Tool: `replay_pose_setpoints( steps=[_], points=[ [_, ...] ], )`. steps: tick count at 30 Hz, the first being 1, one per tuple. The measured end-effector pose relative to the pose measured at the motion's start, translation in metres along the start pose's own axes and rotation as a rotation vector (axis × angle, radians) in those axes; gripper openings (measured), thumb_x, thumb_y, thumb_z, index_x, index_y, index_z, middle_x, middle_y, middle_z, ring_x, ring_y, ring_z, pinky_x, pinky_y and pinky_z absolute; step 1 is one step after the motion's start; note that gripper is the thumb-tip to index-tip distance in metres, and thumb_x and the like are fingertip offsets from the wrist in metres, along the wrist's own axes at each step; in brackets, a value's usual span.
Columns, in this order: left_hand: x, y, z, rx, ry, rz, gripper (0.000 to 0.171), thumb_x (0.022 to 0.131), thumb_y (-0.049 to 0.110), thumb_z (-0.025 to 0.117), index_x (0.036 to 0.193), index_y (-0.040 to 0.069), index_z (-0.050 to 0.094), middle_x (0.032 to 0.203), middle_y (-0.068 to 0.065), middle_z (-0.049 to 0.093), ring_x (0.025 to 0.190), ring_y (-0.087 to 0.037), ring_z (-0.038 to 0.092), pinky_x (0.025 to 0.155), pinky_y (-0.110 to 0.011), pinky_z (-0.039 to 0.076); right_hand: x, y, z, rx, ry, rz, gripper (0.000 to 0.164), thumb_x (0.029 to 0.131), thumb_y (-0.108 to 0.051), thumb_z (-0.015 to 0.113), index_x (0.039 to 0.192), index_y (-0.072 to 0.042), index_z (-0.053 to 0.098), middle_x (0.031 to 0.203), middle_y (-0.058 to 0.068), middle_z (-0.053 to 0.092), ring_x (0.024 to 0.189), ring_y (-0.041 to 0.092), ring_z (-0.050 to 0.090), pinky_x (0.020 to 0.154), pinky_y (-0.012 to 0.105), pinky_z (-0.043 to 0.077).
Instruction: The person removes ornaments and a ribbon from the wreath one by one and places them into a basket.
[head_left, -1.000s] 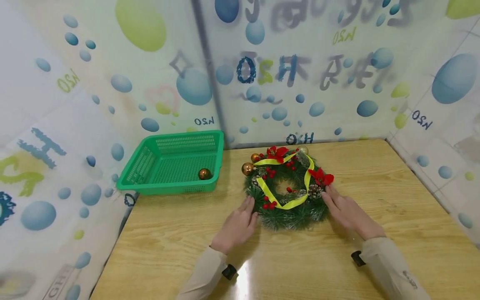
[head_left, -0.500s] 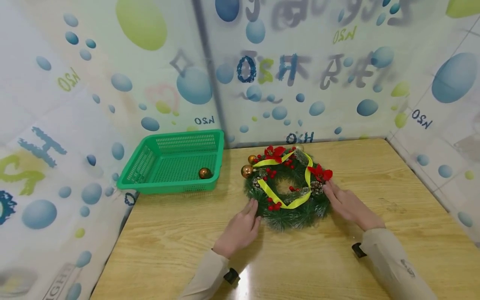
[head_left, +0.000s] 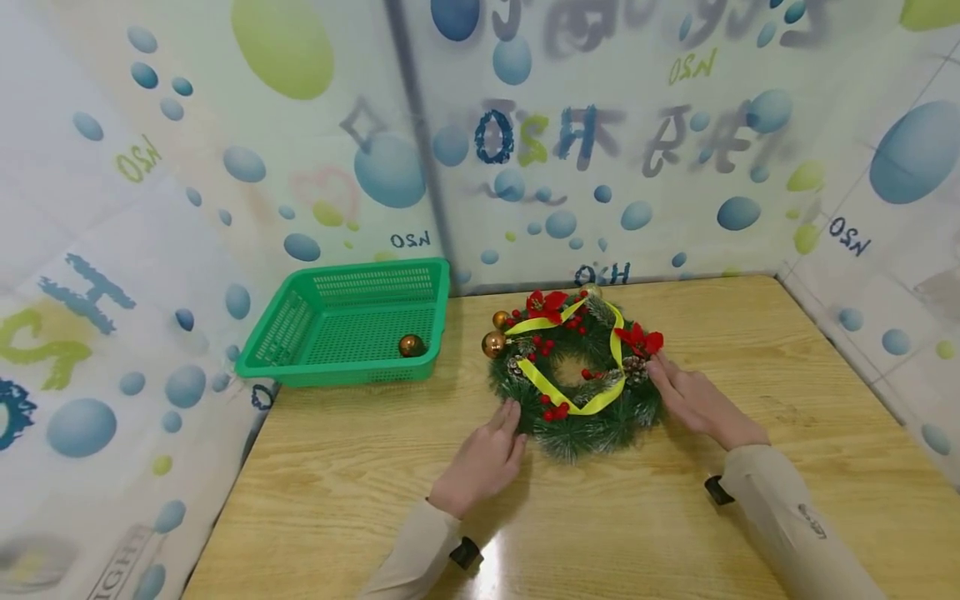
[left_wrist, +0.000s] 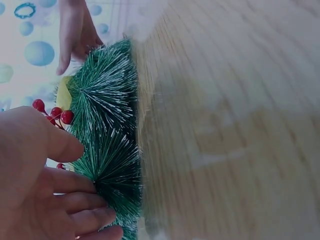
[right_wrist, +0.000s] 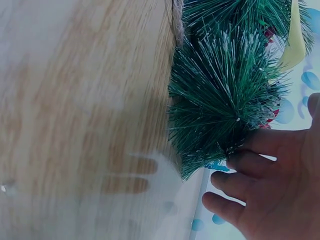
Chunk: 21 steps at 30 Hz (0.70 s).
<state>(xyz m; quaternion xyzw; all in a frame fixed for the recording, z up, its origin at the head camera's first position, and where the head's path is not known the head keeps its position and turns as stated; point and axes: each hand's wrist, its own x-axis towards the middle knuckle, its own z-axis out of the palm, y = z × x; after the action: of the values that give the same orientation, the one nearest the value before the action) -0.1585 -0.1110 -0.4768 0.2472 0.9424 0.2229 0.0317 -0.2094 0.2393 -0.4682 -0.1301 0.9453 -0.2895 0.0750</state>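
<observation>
A green Christmas wreath (head_left: 573, 437) lies on the wooden table, dressed with a yellow ribbon (head_left: 596, 406), red poinsettias (head_left: 639, 340), red berries and pine cones. Copper-gold baubles (head_left: 494, 343) sit at its left edge. My left hand (head_left: 482, 462) touches the wreath's lower left edge with nearly straight fingers; the left wrist view has its fingertips right at the needles (left_wrist: 102, 170). On the opposite side, my right hand (head_left: 701, 404) rests its extended fingers against the rim beside a pine cone (head_left: 634, 368). Green needles (right_wrist: 220, 100) meet those fingertips in the right wrist view.
Left of the wreath, a green plastic basket (head_left: 337, 374) stands near the back wall with one copper bauble (head_left: 411, 346) inside. Bubble-printed walls (head_left: 637, 167) border the wooden table (head_left: 337, 500) at the back and both sides.
The wreath has turned slightly counterclockwise: its top poinsettia has shifted left and the lower berries right. My left hand has slid a little right and down with the edge; my right hand has barely moved.
</observation>
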Motion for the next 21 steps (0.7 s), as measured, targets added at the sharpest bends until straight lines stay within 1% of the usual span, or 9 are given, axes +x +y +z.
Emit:
replay_pose_setpoints(
  steps=[1, 4, 6, 7, 8, 14, 17, 19, 21],
  points=[
    [0.000, 0.001, 0.000, 0.005, -0.002, 0.002, 0.056, 0.108, 0.022, 0.044, 0.154, -0.009, 0.032, 0.159, -0.030, 0.031, 0.145, -0.042, 0.038, 0.117, -0.045, 0.039, 0.001, 0.000, 0.000, 0.003, 0.000, 0.002, 0.075, 0.111, -0.049, 0.016, 0.156, 0.012, 0.016, 0.160, 0.035, 0.023, 0.113, 0.050, 0.063, 0.115, 0.069, 0.030],
    [-0.001, 0.004, 0.001, 0.025, -0.016, 0.011, 0.057, 0.108, 0.023, 0.044, 0.153, -0.010, 0.032, 0.159, -0.031, 0.031, 0.145, -0.042, 0.038, 0.117, -0.045, 0.040, 0.002, 0.000, -0.001, 0.000, 0.005, 0.002, 0.075, 0.111, -0.049, 0.017, 0.156, 0.012, 0.016, 0.160, 0.035, 0.024, 0.117, 0.051, 0.060, 0.115, 0.069, 0.029],
    [-0.001, 0.006, 0.002, 0.030, -0.032, 0.016, 0.057, 0.109, 0.024, 0.043, 0.154, -0.010, 0.031, 0.159, -0.031, 0.029, 0.147, -0.042, 0.036, 0.118, -0.046, 0.038, 0.004, 0.000, -0.003, -0.004, -0.003, 0.012, 0.076, 0.111, -0.050, 0.016, 0.157, 0.011, 0.015, 0.160, 0.035, 0.024, 0.124, 0.052, 0.055, 0.116, 0.069, 0.028],
    [-0.001, 0.007, 0.002, 0.031, -0.040, 0.017, 0.058, 0.109, 0.024, 0.042, 0.154, -0.011, 0.030, 0.159, -0.031, 0.029, 0.147, -0.042, 0.035, 0.119, -0.046, 0.037, 0.004, 0.000, -0.003, -0.007, -0.004, 0.013, 0.076, 0.111, -0.050, 0.016, 0.157, 0.011, 0.015, 0.160, 0.035, 0.025, 0.125, 0.053, 0.054, 0.116, 0.069, 0.028],
    [-0.002, 0.008, 0.002, 0.031, -0.047, 0.016, 0.058, 0.109, 0.024, 0.042, 0.154, -0.011, 0.029, 0.159, -0.031, 0.028, 0.148, -0.042, 0.034, 0.119, -0.046, 0.036, 0.005, 0.000, -0.004, -0.013, -0.006, 0.014, 0.077, 0.111, -0.050, 0.015, 0.157, 0.011, 0.015, 0.161, 0.034, 0.017, 0.134, 0.054, 0.045, 0.116, 0.069, 0.029],
    [-0.002, 0.014, 0.002, 0.036, -0.060, 0.008, 0.058, 0.109, 0.024, 0.042, 0.154, -0.011, 0.029, 0.160, -0.031, 0.028, 0.147, -0.041, 0.035, 0.119, -0.045, 0.037, 0.009, 0.002, -0.008, -0.008, -0.007, 0.011, 0.076, 0.111, -0.049, 0.016, 0.157, 0.011, 0.015, 0.157, 0.037, 0.025, 0.128, 0.053, 0.051, 0.115, 0.069, 0.031],
    [-0.002, 0.015, 0.000, 0.025, -0.082, 0.002, 0.060, 0.110, 0.026, 0.041, 0.155, -0.010, 0.028, 0.161, -0.030, 0.027, 0.147, -0.041, 0.035, 0.119, -0.045, 0.037, 0.010, 0.004, -0.008, 0.004, -0.003, 0.001, 0.074, 0.111, -0.048, 0.016, 0.157, 0.010, 0.015, 0.157, 0.037, 0.025, 0.130, 0.054, 0.048, 0.114, 0.070, 0.031],
    [-0.003, 0.013, -0.003, -0.006, -0.092, -0.006, 0.060, 0.110, 0.027, 0.041, 0.156, -0.009, 0.027, 0.161, -0.028, 0.027, 0.147, -0.040, 0.036, 0.120, -0.045, 0.037, 0.009, 0.005, -0.009, 0.023, -0.002, -0.003, 0.073, 0.111, -0.048, 0.016, 0.158, 0.007, 0.015, 0.160, 0.034, 0.022, 0.137, 0.054, 0.041, 0.116, 0.070, 0.028],
    [-0.003, 0.008, -0.009, -0.051, -0.087, -0.022, 0.061, 0.109, 0.028, 0.042, 0.156, -0.007, 0.026, 0.162, -0.026, 0.027, 0.148, -0.039, 0.035, 0.120, -0.046, 0.034, 0.006, 0.005, -0.010, 0.045, 0.001, -0.007, 0.072, 0.111, -0.048, 0.016, 0.159, 0.005, 0.014, 0.162, 0.032, 0.019, 0.142, 0.054, 0.033, 0.117, 0.069, 0.026]
  ],
)
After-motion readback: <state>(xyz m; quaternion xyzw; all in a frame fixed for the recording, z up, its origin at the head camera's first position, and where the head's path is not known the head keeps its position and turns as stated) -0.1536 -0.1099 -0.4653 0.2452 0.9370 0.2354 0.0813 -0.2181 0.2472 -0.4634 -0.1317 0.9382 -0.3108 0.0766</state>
